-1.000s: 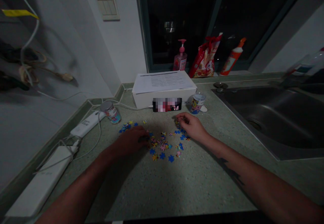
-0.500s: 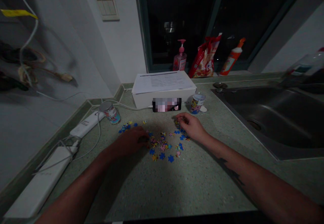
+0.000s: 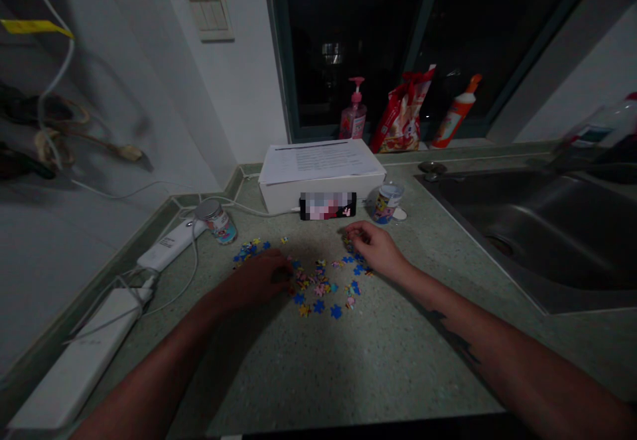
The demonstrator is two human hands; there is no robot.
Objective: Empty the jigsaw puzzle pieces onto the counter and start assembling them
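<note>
On the speckled green surface [image 3: 298, 373], the left hand [image 3: 261, 273] and right hand [image 3: 375, 246] had curled fingers, any grip indeterminable. Most puzzle pieces [image 3: 319, 289] lay at three o'clock from the left fingers, seven from the right: knobbed, blue, yellow, pink.

Hold of right fingers [image 3: 356, 227] too small to tell; phone screen [image 3: 326, 209] blurred; sink [image 3: 582, 302] cut off

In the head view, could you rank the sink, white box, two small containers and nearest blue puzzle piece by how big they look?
1. Sink
2. White box
3. Left container and right container: too alike to rank
4. Nearest blue puzzle piece
</note>
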